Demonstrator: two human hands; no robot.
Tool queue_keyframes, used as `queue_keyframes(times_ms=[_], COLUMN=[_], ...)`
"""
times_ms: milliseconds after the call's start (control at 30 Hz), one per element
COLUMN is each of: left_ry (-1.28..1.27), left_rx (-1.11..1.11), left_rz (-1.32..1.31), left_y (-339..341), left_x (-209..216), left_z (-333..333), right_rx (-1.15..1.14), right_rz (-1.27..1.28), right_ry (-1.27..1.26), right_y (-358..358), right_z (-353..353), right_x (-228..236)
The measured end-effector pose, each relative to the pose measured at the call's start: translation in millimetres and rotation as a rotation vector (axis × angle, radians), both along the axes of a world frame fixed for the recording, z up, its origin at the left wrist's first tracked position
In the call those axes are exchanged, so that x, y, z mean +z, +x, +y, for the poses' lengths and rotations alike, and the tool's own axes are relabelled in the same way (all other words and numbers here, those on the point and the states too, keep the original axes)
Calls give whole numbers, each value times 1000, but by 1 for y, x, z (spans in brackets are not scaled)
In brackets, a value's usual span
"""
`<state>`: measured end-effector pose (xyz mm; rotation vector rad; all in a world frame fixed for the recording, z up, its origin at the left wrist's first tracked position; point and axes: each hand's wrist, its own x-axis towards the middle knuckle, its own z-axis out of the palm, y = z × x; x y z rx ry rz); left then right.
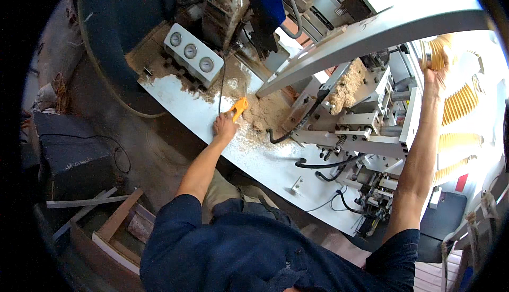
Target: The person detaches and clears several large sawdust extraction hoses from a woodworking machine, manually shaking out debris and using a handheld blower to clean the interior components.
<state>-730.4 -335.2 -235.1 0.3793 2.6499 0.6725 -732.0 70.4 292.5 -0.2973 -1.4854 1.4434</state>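
Observation:
My left hand (pixel 225 127) is closed around the handle of a yellow-orange air blow gun (pixel 240 108), held over the white machine table (pixel 233 154). A heap of sawdust (pixel 268 112) lies beside the gun's tip. My right arm reaches far up on the right. There my right hand (pixel 436 79) is wrapped round a ribbed yellow hose (pixel 438 52), near a metal-coloured band; part of the fingers is hidden. Between my arms stands the machine's metal assembly (pixel 366 127), with wood shavings (pixel 347 88) piled on top.
A white box with round gauges (pixel 190 51) sits at the table's far left. A thick grey frame arm (pixel 371 33) arches over the machine. More yellow hoses (pixel 459 103) hang at the right. Black cables bend over the table. A wooden crate (pixel 119 233) stands at lower left.

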Motion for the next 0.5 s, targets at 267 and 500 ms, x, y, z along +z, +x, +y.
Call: queue_keyframes(times_ms=[267, 500], left_ry=[545, 781], left_rx=[97, -440], left_rz=[-136, -180], left_y=[20, 73], left_x=[52, 254], left_z=[-5, 36], right_rx=[185, 123], right_rz=[-154, 69], right_ry=[-67, -228], right_y=[16, -22], right_z=[106, 53], right_x=[-3, 4])
